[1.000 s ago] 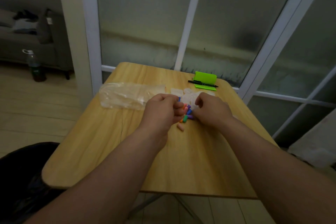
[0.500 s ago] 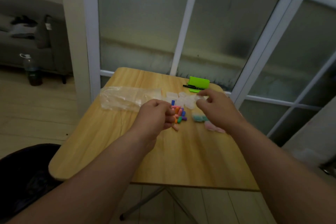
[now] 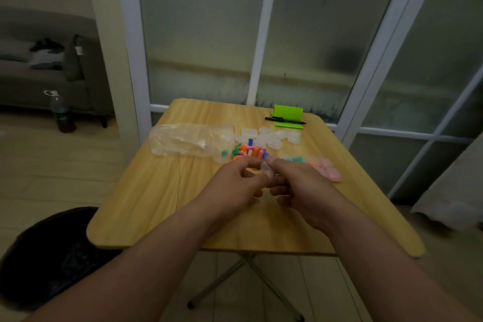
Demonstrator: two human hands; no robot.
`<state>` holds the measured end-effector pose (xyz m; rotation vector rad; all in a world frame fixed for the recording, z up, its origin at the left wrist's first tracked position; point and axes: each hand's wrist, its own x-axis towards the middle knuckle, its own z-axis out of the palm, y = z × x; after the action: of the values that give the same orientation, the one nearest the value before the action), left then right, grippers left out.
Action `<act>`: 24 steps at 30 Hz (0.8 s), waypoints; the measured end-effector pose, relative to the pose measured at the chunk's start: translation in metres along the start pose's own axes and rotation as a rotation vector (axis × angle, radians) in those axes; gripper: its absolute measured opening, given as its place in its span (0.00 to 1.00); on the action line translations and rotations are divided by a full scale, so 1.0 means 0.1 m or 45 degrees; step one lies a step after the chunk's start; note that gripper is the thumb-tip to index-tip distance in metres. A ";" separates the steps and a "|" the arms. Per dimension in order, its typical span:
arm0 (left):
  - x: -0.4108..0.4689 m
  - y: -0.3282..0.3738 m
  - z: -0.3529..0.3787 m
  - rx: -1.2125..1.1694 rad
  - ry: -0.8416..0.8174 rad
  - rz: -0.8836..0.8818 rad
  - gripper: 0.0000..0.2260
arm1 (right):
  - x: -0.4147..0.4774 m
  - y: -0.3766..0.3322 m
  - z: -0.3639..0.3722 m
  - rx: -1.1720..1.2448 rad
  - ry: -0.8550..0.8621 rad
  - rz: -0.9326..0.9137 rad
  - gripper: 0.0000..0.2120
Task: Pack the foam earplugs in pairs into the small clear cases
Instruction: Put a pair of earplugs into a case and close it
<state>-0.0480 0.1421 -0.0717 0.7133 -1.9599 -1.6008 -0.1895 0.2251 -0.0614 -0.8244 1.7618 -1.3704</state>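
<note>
Starting far left, off the table: grey sofa by the wall, dark bottle on the floor in front of it, black bin bag at the table's near-left corner.

Wooden folding table carries the rest. Clear plastic bag lies on its side toward the far-left edge, mouth facing right, one green earplug just inside the mouth. Loose foam earplugs are piled just right of the bag mouth: orange, pink, green, blue, one blue piece standing upright. Empty small clear cases are clustered just behind the pile, toward the far edge. Black pen lies across a green holder at the far-right corner.

Left hand and right hand meet mid-table, just in front of the pile. Both are curled, thumb and forefinger tips pinching one small clear case between them. Can't tell whether that case's lid is open or what's inside; too blurred.

Right of the hands, near the right edge: filled cases with green earplugs, then filled cases with pink earplugs, side by side, partly hidden by the right hand.
</note>
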 end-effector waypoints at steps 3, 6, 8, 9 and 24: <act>-0.01 -0.03 -0.06 0.067 -0.005 0.018 0.12 | 0.03 0.03 -0.02 -0.035 -0.077 -0.001 0.22; -0.01 -0.07 -0.13 0.205 -0.014 0.068 0.15 | 0.00 0.01 -0.02 0.007 -0.146 0.010 0.19; -0.01 -0.06 -0.12 0.129 -0.041 0.044 0.18 | -0.02 0.02 -0.04 -0.043 -0.112 -0.083 0.13; -0.01 -0.04 -0.11 -0.028 -0.045 -0.029 0.18 | -0.03 0.02 -0.05 -0.168 -0.061 -0.181 0.10; 0.03 0.00 -0.09 -0.626 -0.150 -0.191 0.14 | -0.06 0.14 -0.11 -0.318 0.038 -0.485 0.13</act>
<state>-0.0442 0.1334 -0.0704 0.5827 -1.5149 -2.1485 -0.1964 0.2387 -0.0722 -1.3373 1.8907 -1.4182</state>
